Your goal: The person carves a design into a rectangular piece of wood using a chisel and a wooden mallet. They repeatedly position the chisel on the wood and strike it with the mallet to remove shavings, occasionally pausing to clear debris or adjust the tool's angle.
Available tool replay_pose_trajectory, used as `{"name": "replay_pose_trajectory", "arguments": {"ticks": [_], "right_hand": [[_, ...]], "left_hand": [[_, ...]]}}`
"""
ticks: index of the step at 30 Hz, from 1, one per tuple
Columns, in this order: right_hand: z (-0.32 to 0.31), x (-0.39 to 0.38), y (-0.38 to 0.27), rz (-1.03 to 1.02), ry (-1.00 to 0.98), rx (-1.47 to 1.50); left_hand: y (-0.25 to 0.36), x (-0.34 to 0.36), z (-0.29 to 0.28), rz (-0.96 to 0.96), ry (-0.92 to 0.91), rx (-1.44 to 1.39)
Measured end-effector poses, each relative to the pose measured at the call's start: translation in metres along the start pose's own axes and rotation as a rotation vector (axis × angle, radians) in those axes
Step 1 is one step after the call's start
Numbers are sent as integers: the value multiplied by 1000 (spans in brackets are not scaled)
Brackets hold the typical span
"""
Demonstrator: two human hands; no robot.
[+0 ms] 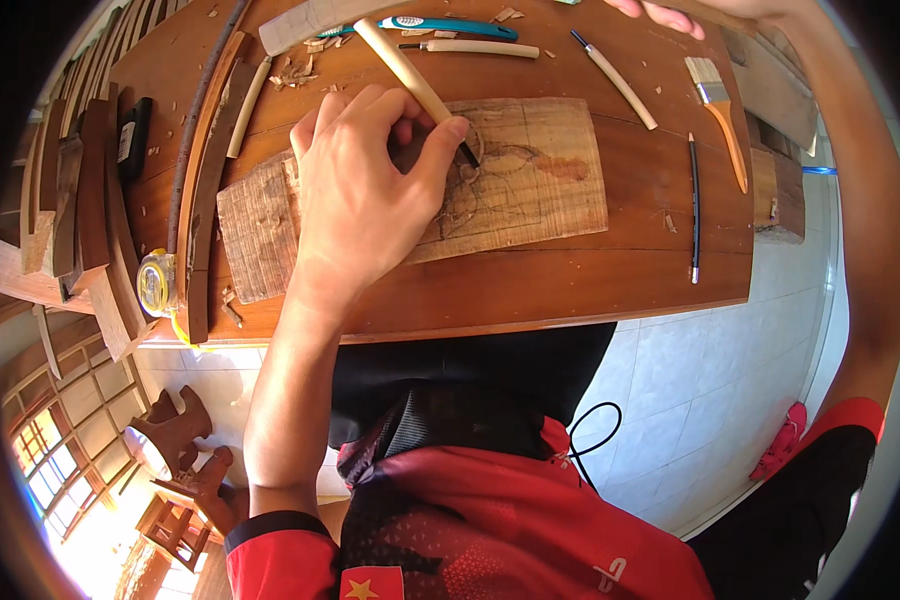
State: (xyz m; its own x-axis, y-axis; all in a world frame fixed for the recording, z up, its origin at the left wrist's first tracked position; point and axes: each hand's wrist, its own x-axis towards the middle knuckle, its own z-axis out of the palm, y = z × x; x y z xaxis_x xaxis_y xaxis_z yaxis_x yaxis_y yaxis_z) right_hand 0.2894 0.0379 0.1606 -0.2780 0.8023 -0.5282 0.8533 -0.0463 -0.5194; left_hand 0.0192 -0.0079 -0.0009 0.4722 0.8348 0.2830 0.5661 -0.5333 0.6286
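My left hand [365, 180] is closed round a wood carving gouge [405, 70] with a pale round handle. The gouge leans, and its dark metal tip meets a brown wooden board [550, 200]. Curved lines are marked on the board near the tip, partly hidden by my fingers. High at the upper right, my right hand [660, 15] is cut by the picture's edge. Its fingers are curled at a brown wooden bar [725, 17], most of which lies out of view. A thick pale wooden piece [310, 25] enters at the top; whether it is the same bar is unclear.
On the table [650, 260] lie two more pale-handled tools [485, 48] [615, 80], a teal cutter [450, 27], a paintbrush [715, 100], a pencil [694, 210] and wood shavings [295, 70]. Long wood strips [205, 190] and a tape measure [157, 282] are at the left.
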Motion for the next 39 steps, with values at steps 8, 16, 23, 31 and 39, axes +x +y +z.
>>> {"name": "replay_pose_trajectory", "arguments": {"ticks": [8, 16, 23, 31, 39], "right_hand": [[-31, 24, 7, 22, -123, 74], [-44, 26, 6, 69, -247, 0], [-30, 19, 10, 12, -222, 117], [-8, -3, 7, -69, -68, 196], [-5, 2, -10, -13, 14, -128]], "left_hand": [[-6, -6, -3, 14, -11, 80], [0, -1, 3, 85, 33, 58], [8, 1, 1, 52, 67, 14], [4, 0, -2, 48, 75, 38], [11, -8, 5, -49, 102, 73]]}}
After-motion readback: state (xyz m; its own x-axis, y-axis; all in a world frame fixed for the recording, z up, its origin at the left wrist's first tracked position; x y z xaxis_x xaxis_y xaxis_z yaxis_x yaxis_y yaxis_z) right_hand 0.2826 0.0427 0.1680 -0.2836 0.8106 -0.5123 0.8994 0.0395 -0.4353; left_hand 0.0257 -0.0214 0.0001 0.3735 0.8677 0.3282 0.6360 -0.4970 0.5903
